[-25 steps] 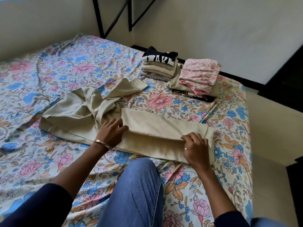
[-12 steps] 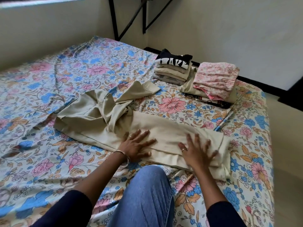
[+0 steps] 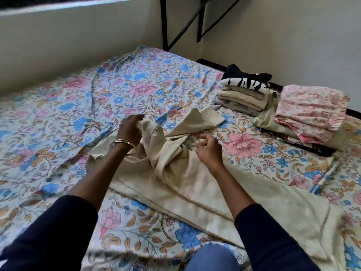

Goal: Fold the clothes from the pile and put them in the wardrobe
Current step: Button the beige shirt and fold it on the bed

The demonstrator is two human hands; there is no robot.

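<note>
Beige cloth, a long garment point(image 3: 195, 184), sprawls across the floral bed point(image 3: 58, 114) in the head view, the only view here, running from the frame's centre down to its lower right. Its near length lies flat and smooth; its far end, at the centre of the frame, is bunched and twisted, with one loose flap pointing toward the upper right.

At centre left, the left hand point(image 3: 130, 130), a bangle on its wrist, grips a raised fold of that bunched end, fingers curled into the cloth. The right hand point(image 3: 208, 148), just right of centre, hovers by the twisted part with fingers loosely curled; motion blur smears the fingertips, so I cannot tell whether it pinches any fabric or holds nothing.

In the upper right sit two finished stacks: a pile of folded tops point(image 3: 242, 96) capped by a black shirt with white lettering, and, beside it to the right, a pink floral bundle point(image 3: 312, 108) resting on more folded items. No wardrobe shows in the frame.

The likely trouble lies in the twist. If the left hand pulls the fold outward while the knotted part stays caught, the drag may ruffle the flat near length and undo that smoothing. A sideways sweep of the loose flap could also nudge the nearby stack of tops.
</note>
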